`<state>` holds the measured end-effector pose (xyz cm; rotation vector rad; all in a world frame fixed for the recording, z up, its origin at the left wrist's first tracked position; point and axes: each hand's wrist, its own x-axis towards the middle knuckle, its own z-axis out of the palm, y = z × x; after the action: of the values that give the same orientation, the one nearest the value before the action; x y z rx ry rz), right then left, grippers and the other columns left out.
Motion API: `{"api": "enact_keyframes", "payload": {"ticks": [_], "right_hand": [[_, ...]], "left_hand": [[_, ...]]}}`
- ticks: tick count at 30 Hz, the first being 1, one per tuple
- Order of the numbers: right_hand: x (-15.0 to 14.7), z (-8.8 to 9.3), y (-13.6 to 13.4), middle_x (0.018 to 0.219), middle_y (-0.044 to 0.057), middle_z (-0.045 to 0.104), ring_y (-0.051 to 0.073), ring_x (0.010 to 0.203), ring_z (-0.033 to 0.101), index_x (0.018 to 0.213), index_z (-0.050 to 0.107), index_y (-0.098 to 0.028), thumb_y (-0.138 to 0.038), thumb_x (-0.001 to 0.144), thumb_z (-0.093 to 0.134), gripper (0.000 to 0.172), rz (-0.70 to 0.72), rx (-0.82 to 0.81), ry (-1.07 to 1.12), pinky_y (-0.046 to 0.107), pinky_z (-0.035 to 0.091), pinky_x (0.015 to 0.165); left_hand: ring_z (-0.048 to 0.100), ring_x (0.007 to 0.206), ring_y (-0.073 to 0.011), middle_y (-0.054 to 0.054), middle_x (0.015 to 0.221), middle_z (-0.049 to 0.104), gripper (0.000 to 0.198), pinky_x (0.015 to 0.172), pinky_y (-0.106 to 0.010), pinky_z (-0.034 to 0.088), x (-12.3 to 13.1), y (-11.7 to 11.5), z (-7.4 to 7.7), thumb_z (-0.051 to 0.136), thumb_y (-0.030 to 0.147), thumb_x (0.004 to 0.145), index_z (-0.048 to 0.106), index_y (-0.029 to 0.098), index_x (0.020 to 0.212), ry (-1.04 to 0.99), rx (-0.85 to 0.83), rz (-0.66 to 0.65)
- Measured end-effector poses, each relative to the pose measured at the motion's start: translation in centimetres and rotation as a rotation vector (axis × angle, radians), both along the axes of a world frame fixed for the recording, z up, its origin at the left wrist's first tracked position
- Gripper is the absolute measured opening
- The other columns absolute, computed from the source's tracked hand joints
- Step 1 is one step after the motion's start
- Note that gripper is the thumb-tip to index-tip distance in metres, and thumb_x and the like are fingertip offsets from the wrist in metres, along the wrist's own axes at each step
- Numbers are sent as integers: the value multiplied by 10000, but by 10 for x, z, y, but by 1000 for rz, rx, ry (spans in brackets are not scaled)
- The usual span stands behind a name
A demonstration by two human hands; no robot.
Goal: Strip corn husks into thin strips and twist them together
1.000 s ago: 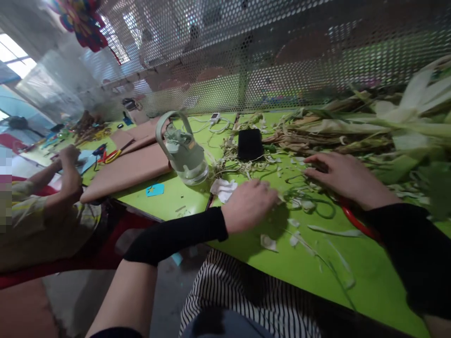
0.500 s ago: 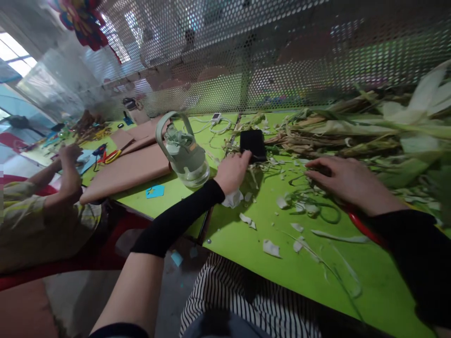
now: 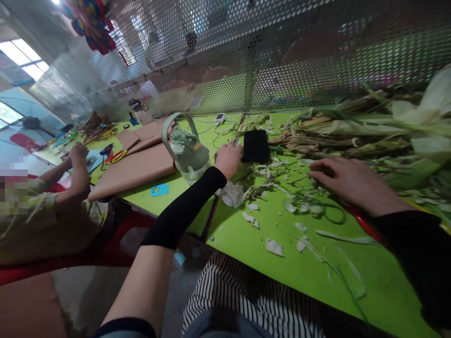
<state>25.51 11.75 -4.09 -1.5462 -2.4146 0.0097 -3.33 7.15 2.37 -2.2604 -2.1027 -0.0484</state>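
Observation:
My left hand reaches far forward, its fingers curled beside the left edge of a black phone-like slab on the green table. I cannot make out what, if anything, it pinches. A pale green water jug stands just left of that hand. My right hand lies palm down with fingers stretched over thin green strips and leaf scraps. A red-handled tool pokes out from under my right wrist.
A heap of corn husks and stalks covers the back right. A crumpled white tissue lies by the table seam. Brown card sheets lie left. A seated person works at the far left. A perforated metal screen backs the table.
My left hand has swept from the scraps near the table's middle forward and left to the black slab's edge. My right hand has stayed put on the strips.

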Motion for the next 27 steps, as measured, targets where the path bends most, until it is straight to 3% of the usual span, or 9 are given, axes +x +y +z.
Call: {"api": "enact_keyframes", "payload": {"ticks": [4,9,12,17,19,21,24,27], "right_hand": [[-2,2,-1,1103,172,784,334,958,703,1033,732,-194,-456,892,501,376,-2,-25,-19,430,512,845],[-3,2,0,1098,174,783,332,953,700,1022,735,-191,-444,893,512,361,-2,-51,-31,427,508,848],[-3,1,2,1087,174,789,335,932,699,1004,735,-198,-433,896,513,341,3,-26,-25,433,512,831],[-4,1,0,1107,173,785,333,958,694,1002,736,-198,-434,904,505,345,11,-16,-15,437,509,864],[-5,2,-2,1118,181,779,335,972,690,1012,738,-190,-433,908,497,357,2,-26,-11,438,506,873],[-7,5,-4,1118,182,778,334,971,688,1014,738,-188,-424,906,497,354,-3,-39,-8,437,503,870],[-8,8,-6,1097,177,784,335,961,689,983,736,-194,-405,897,505,324,4,-44,0,438,502,868],[-9,10,-6,1080,196,781,347,964,692,973,735,-177,-397,899,502,329,-1,-33,13,442,508,867]], "left_hand": [[644,1149,-254,-188,1282,633,454,951,-350,507,-10,2,-2,353,9,966,606,137,1321,-40,53,-28],[617,1151,-246,-166,1308,619,482,963,-362,500,-13,11,-21,386,10,946,639,190,1314,-123,21,-59],[588,1179,-268,-179,1297,615,388,964,-379,484,-16,18,-30,394,43,960,673,158,1204,-120,21,-17],[552,1224,-266,-190,1312,603,262,976,-377,472,-24,10,-23,458,71,966,636,118,1151,-148,73,8],[593,1148,-225,-155,1212,657,183,987,-352,471,-23,5,-17,527,105,965,629,114,1118,-344,74,-19],[631,1007,-160,-103,1116,692,126,936,-305,492,-19,-1,-11,575,167,972,625,120,1079,-728,7,-61],[614,811,-69,-54,1058,711,94,864,-253,517,-10,-11,-4,553,183,993,624,130,1025,-1304,-234,-70],[610,759,-40,-47,1026,734,112,920,-243,532,-3,-21,1,532,131,1002,643,132,1002,-1610,-400,-27]]}}
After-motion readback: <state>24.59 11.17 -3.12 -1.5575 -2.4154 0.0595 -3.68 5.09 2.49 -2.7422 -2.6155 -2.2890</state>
